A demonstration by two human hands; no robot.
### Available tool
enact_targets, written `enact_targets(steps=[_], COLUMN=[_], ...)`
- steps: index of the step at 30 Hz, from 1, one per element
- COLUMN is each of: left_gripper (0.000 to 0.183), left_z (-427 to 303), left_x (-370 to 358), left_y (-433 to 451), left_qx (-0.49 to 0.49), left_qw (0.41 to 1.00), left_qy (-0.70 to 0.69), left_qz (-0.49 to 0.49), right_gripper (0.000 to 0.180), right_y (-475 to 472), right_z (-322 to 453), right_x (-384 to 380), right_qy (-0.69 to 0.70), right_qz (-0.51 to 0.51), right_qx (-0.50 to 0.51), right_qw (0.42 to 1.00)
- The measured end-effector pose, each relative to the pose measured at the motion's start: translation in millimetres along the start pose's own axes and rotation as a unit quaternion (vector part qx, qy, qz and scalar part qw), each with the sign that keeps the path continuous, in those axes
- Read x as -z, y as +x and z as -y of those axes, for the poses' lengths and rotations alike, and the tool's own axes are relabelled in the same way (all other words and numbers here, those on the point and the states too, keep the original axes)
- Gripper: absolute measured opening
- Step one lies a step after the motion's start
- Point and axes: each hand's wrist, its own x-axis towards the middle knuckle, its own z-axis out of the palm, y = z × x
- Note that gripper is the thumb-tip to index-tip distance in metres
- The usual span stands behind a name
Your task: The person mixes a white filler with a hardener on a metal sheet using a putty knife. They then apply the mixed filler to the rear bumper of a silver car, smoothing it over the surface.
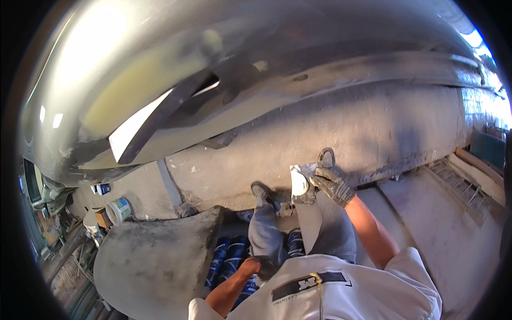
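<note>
My right hand [332, 186], in a grey knitted work glove, grips the edge of a flat, thin plate [297, 196] with a bright white patch. I cannot tell whether the patch is paste or glare. The plate is above my right leg, close to my shoe. My left hand [267, 267], in a dark glove, is by my left thigh; its fingers are hidden, and whether it holds anything cannot be seen. Before me curves a grey vehicle body panel [256, 32], with yellowish filler-like patches [136, 84] and a slanted dark strip [156, 116] beside a bright white area.
Under the panel runs a dusty concrete floor [368, 116]. A large grey panel [156, 260] lies at my left, beside several blue wrapped cylinders [224, 256]. A white bucket [119, 211] stands further left. On the right are a ladder-like frame [460, 188] and a pale sheet [448, 244].
</note>
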Motion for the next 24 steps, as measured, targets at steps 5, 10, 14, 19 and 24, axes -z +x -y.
enact_targets(steps=[5,10,14,19,24], left_gripper=[0.053,0.058,0.052,0.046,0.045], left_z=[-208.6,-255.3,-183.8,-173.2,-138.5], left_x=[41.3,27.0,10.4,49.2,157.8], left_y=[88.5,106.2,92.5,111.8,162.5], left_qx=[-0.179,-0.186,-0.213,-0.38,-0.277], left_qw=[0.977,0.98,0.962,0.89,0.958], left_qy=[-0.111,-0.042,-0.055,-0.128,0.062], left_qz=[-0.028,0.058,0.163,0.218,-0.034], right_gripper=[0.018,0.026,0.029,0.029,0.035], right_y=[25.8,17.7,20.7,50.7,119.0], right_z=[47.4,113.3,126.0,110.9,92.3], right_x=[52.0,58.3,36.3,32.3,35.7], right_qy=[0.053,0.012,0.037,-0.007,-0.423], right_qz=[-0.079,-0.088,-0.138,-0.072,0.073], right_qx=[-0.099,-0.193,-0.192,-0.129,0.199], right_qw=[0.99,0.977,0.971,0.989,0.881])
